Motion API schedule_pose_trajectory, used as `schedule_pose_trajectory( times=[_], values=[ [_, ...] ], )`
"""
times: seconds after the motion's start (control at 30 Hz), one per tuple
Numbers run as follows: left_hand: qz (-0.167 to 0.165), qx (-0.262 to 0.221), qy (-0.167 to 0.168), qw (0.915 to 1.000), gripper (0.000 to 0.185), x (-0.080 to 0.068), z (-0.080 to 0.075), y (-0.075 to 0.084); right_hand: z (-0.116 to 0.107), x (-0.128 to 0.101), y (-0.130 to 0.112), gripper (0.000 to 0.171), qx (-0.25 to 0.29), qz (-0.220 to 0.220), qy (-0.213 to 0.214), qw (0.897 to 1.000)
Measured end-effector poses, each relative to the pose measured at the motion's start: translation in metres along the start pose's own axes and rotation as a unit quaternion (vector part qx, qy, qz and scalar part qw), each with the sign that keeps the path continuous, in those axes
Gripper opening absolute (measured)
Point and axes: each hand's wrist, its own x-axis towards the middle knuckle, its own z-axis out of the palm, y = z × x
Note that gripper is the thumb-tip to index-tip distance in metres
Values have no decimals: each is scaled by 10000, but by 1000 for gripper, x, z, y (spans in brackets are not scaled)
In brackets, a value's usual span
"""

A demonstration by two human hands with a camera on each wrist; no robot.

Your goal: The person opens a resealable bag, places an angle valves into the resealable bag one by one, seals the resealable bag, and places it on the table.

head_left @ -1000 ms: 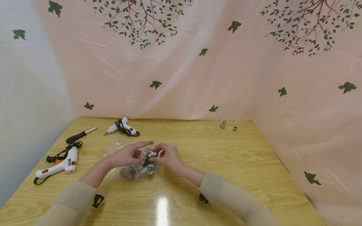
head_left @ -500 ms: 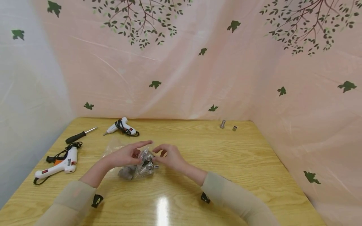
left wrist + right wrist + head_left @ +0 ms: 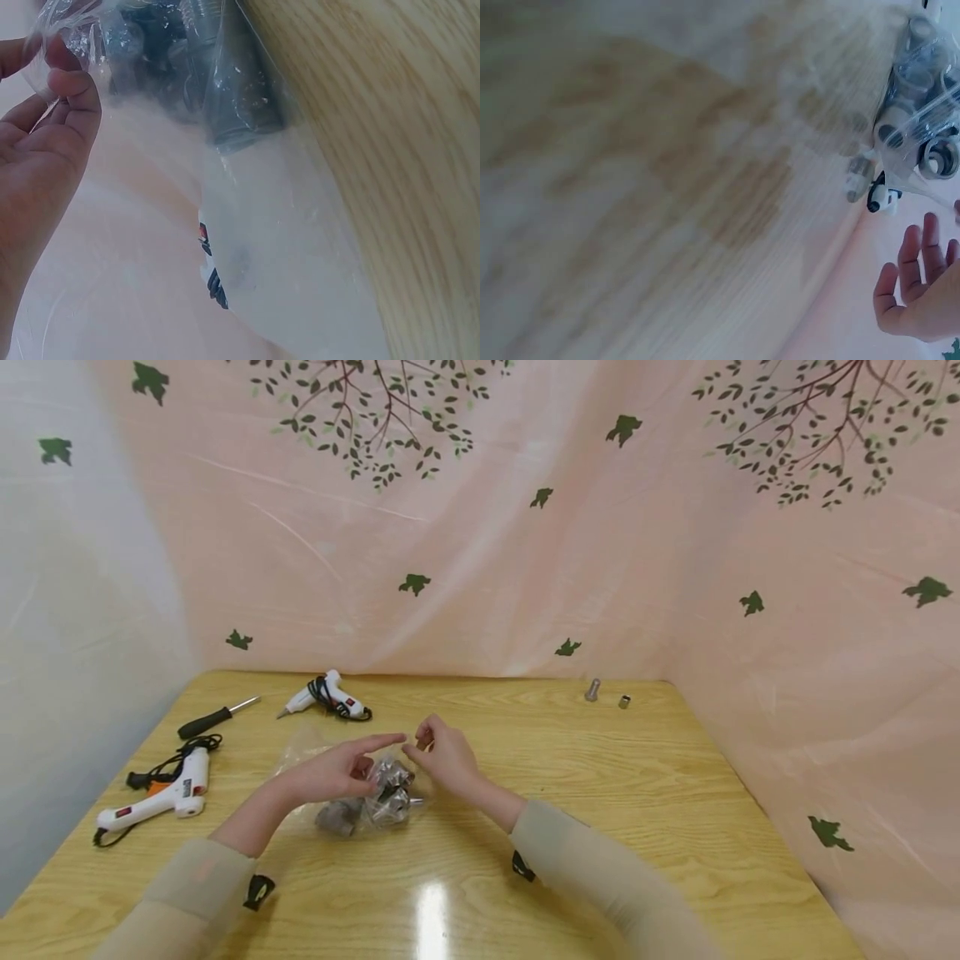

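My left hand (image 3: 326,775) holds a clear plastic bag (image 3: 300,745) of metal fittings (image 3: 395,772), with its index finger pointing right across the bag's top. In the left wrist view, fingertips of the left hand (image 3: 52,142) pinch crinkled plastic beside dark, threaded pieces. My right hand (image 3: 447,760) is just right of the bag's upper end, thumb and index fingertip near the left index finger. In the right wrist view several fingers of the right hand (image 3: 919,300) are loosely bent below a grey ring-shaped fitting (image 3: 939,157) in the bag.
On the left of the table (image 3: 600,802) lie two white glue guns (image 3: 180,793) with black cords and a black-handled screwdriver (image 3: 206,722). A small metal bolt-like piece (image 3: 592,691) and a short metal cylinder (image 3: 625,702) are at the back right. A leaf-printed cloth (image 3: 480,527) encloses the table.
My right hand has moved up and away from the fittings to the bag's top end. My left hand has stayed nearly still on the bag.
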Motion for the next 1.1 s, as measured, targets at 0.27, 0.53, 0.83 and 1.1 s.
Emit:
schedule_pose_trajectory(
  times=[0.27, 0.53, 0.83, 1.1],
  values=[
    [278, 368, 158, 9988, 59, -1, 4, -1, -7, 5, 4, 6, 604, -559, 91, 9966],
    [779, 1513, 506, 9841, 25, -10, 25, 9, -25, 4, -1, 5, 761, -743, 56, 9943],
    [962, 2154, 595, 9700, 4, -15, 44, 11, -33, 4, -3, 5, 845, -548, -54, 9949],
    [1329, 1756, 536, 9740, 11, -17, 29, 24, -54, 5, -6, 6, 743, -379, -86, 9965]
  ],
)
